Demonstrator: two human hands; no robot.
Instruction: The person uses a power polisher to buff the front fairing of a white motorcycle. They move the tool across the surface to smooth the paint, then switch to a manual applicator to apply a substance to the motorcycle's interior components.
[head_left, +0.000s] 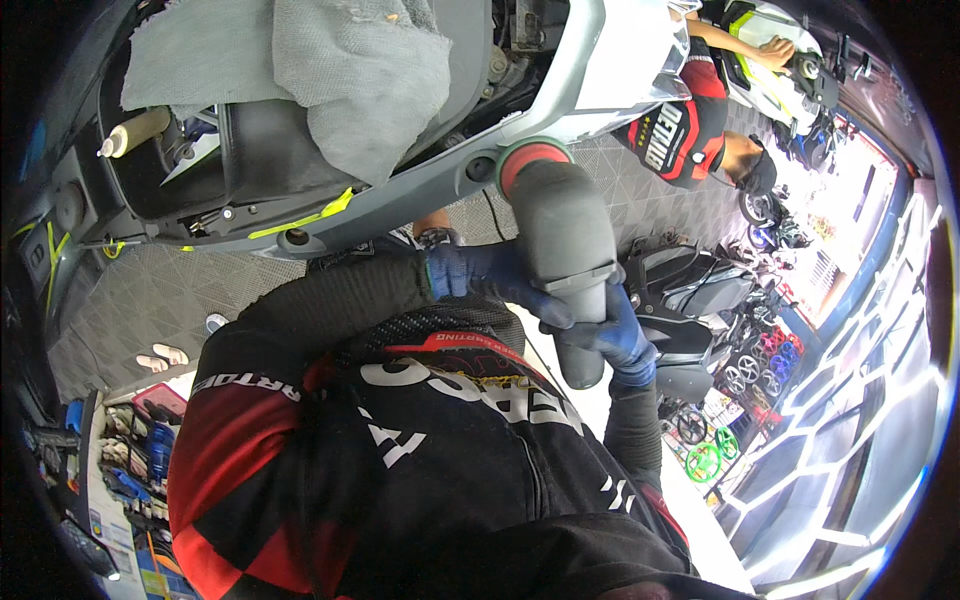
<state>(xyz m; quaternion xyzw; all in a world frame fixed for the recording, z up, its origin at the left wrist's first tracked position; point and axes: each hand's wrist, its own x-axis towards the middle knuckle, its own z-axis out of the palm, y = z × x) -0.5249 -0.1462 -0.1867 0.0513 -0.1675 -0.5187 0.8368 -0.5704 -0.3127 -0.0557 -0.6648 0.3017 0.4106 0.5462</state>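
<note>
Both my hands wear blue gloves and hold a grey, cylindrical power polisher (566, 225). My left hand (517, 281) wraps its middle from the left side. Around the lower body and handle, my right hand (626, 334) closes from the right. A round red backing plate with a green-edged pad (534, 154) sits at the polisher's head. That pad is at the edge of a motor scooter's grey body panel (420, 191); whether it touches cannot be told. A grey cloth (360, 75) drapes over the scooter above the panel.
Yellow masking tape (300, 217) edges the scooter's panel. A beige bottle-like object (135, 133) lies in its open compartment. Another person (679, 135) works beside a second scooter (772, 67). Parked motorcycles (682, 307) and coloured wheels (765, 364) stand to the right. Sandals (163, 358) rest on the tiled floor.
</note>
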